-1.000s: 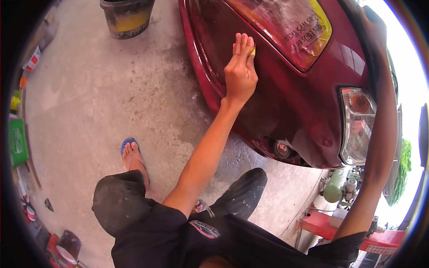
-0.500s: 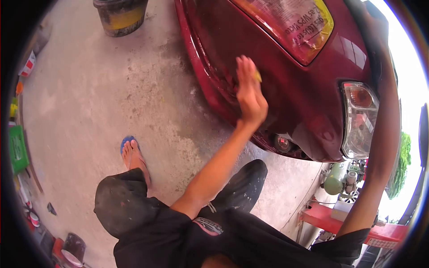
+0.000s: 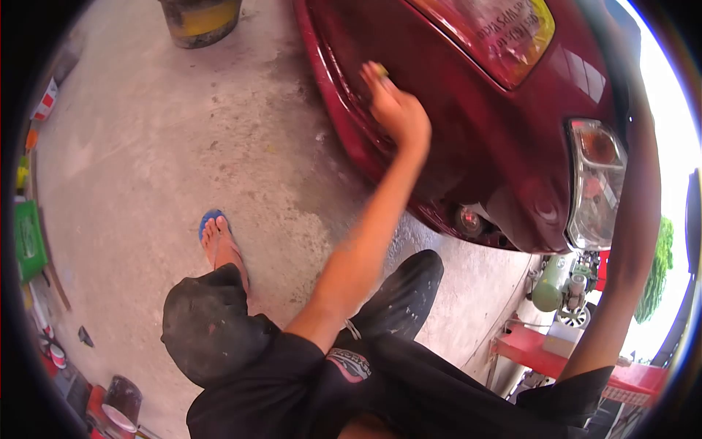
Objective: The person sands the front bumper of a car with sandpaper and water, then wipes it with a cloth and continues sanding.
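My left hand (image 3: 398,113) lies against the dark red car bumper (image 3: 468,146), with its wrist bent. A bit of something yellow (image 3: 382,70) shows at its fingertips; most of this piece is hidden under the fingers. My right arm reaches up along the car's right side, past the clear lamp with an amber part (image 3: 596,183). At its end my right hand (image 3: 620,25) is at the car's upper edge, dark and blurred, its fingers not made out. A recess covered with printed, see-through wrapping (image 3: 512,33) sits above my left hand. Low on the bumper is a small round lamp (image 3: 468,218).
A black bucket with a yellow band (image 3: 201,25) stands on the concrete floor (image 3: 139,139). A green compressor tank (image 3: 550,285) and a red beam (image 3: 523,350) are at right. Several containers, among them a green one (image 3: 29,241), line the left edge.
My left hand has moved up and to the left along the bumper, with the yellow piece at its fingertips. The whole view has shifted slightly. My right hand stays at the car's upper edge.
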`<action>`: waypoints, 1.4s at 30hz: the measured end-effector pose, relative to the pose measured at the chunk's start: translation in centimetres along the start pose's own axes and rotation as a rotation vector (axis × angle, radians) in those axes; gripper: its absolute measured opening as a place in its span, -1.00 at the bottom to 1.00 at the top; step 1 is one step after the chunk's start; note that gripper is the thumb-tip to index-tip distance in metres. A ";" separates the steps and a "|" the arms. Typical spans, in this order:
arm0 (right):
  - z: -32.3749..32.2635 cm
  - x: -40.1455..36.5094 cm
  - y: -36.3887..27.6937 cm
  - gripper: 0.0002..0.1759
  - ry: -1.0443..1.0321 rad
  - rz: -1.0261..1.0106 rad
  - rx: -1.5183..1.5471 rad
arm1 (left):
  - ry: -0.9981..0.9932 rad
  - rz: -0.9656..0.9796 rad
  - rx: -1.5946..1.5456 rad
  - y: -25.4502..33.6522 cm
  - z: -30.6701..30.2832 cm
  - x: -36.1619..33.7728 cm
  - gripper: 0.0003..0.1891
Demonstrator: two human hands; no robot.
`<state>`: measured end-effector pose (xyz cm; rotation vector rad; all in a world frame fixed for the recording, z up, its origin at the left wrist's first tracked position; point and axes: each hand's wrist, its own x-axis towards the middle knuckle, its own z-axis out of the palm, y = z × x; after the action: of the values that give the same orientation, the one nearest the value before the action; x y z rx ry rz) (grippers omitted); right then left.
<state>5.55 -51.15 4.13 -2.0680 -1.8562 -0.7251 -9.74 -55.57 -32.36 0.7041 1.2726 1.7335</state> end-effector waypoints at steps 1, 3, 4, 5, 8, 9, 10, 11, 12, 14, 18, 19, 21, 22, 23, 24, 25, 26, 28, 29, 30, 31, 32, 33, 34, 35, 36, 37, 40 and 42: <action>0.4 0.0 -0.3 -0.54 -0.010 -0.002 -0.007 | -0.024 -0.007 0.015 -0.4 0.2 1.7 -0.54; 0.5 -0.1 -0.6 -0.54 -0.018 -0.005 -0.006 | -0.061 -0.010 0.044 -0.8 0.3 3.6 -0.54; 0.4 0.1 0.5 -0.54 -0.015 -0.007 -0.003 | -0.066 0.043 -0.005 -0.3 -0.4 0.7 -0.53; 0.3 -0.4 -0.7 -0.54 -0.013 -0.007 0.000 | -0.113 0.143 -0.065 0.7 -1.8 -3.4 -0.50; 0.6 -0.7 -0.7 -0.54 -0.023 -0.005 -0.001 | -0.259 0.216 -0.106 0.9 -4.5 -14.8 -0.45; 0.5 -0.8 -0.8 -0.54 -0.022 -0.004 -0.002 | -0.259 0.230 -0.101 0.5 -4.3 -15.4 -0.44; 0.4 -0.9 -0.8 -0.54 -0.020 -0.004 -0.006 | -0.182 0.210 -0.103 1.1 -3.6 -13.3 -0.47; 0.3 -1.0 -0.8 -0.54 -0.021 -0.009 -0.010 | -0.103 0.190 -0.104 1.6 -2.3 -9.3 -0.49; 0.3 -1.2 -0.8 -0.54 -0.020 -0.008 -0.008 | -0.114 0.095 -0.112 0.7 -1.2 -4.9 -0.49; 1.2 -0.9 -0.8 -0.54 -0.034 -0.010 -0.003 | -0.171 -0.111 -0.063 -0.1 -0.1 2.8 -0.50; 0.8 -1.2 -0.8 -0.54 -0.020 -0.010 -0.001 | -0.158 0.024 -0.120 1.2 -1.5 -3.9 -0.47; 1.0 -1.3 -0.8 -0.54 -0.022 -0.005 0.001 | -0.193 0.084 -0.143 1.8 -2.8 -8.7 -0.43; 1.6 -1.1 -0.7 -0.54 -0.033 0.003 0.003 | -0.261 0.030 -0.029 2.1 -4.1 -15.6 -0.42; 1.8 -1.0 -0.8 -0.54 -0.034 0.001 0.005 | -0.217 0.014 -0.068 2.2 -3.8 -14.7 -0.42; 1.7 -1.0 -0.7 -0.54 -0.032 0.004 0.002 | -0.173 0.001 -0.111 2.3 -3.0 -12.7 -0.42; 1.6 -1.0 -0.7 -0.54 -0.030 0.003 0.000 | -0.146 -0.048 -0.136 1.5 -2.0 -9.5 -0.43; 1.5 -1.1 -0.8 -0.54 -0.029 0.005 -0.002 | -0.123 -0.098 -0.160 0.6 -1.2 -6.0 -0.43; 1.5 -1.3 -0.8 -0.54 -0.032 0.006 0.000 | -0.140 -0.108 -0.109 0.5 -0.8 -3.6 -0.44; 1.6 -1.4 -0.8 -0.54 -0.037 0.004 0.000 | -0.170 -0.133 -0.001 0.9 -0.5 -0.8 -0.44; 1.4 -1.3 -0.7 -0.54 -0.032 0.004 -0.001 | -0.180 -0.056 -0.043 1.3 -1.0 -3.1 -0.42; 1.1 -1.3 -0.7 -0.54 -0.025 0.003 -0.001 | -0.196 0.025 -0.092 2.1 -2.0 -7.2 -0.40; 0.9 -1.3 -0.5 -0.54 -0.024 0.002 -0.007 | -0.299 0.018 -0.151 3.4 -3.4 -11.6 -0.33; 0.9 -1.4 -0.4 -0.54 -0.029 0.005 -0.009 | -0.399 0.074 -0.136 3.6 -4.5 -16.1 -0.25; 0.9 -1.4 -0.4 -0.54 -0.030 0.005 -0.010 | -0.460 0.119 -0.148 3.4 -5.1 -19.1 -0.21; 0.9 -1.3 -0.4 -0.54 -0.029 0.001 -0.010 | -0.439 0.160 -0.104 3.1 -4.8 -18.5 -0.20; 0.8 -1.2 -0.5 -0.54 -0.027 -0.003 -0.012 | -0.415 0.202 -0.063 2.6 -4.2 -16.8 -0.19; 0.6 -1.3 -0.5 -0.54 -0.026 -0.006 -0.015 | -0.361 0.213 -0.021 2.2 -3.1 -13.2 -0.20; 0.5 -1.6 -0.4 -0.54 -0.028 -0.004 -0.019 | -0.317 0.220 0.024 1.9 -2.1 -8.3 -0.20; 0.6 -1.7 -0.3 -0.54 -0.032 -0.007 -0.016 | -0.339 0.047 -0.049 0.5 0.0 1.2 -0.22; -0.1 -1.8 -0.1 -0.54 -0.019 -0.006 -0.015 | -0.346 0.117 0.006 1.0 -0.4 -0.3 -0.24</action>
<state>5.34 -52.69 3.22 -2.0867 -1.8735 -0.7259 -10.25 -56.11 -31.58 1.0494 1.0144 1.6123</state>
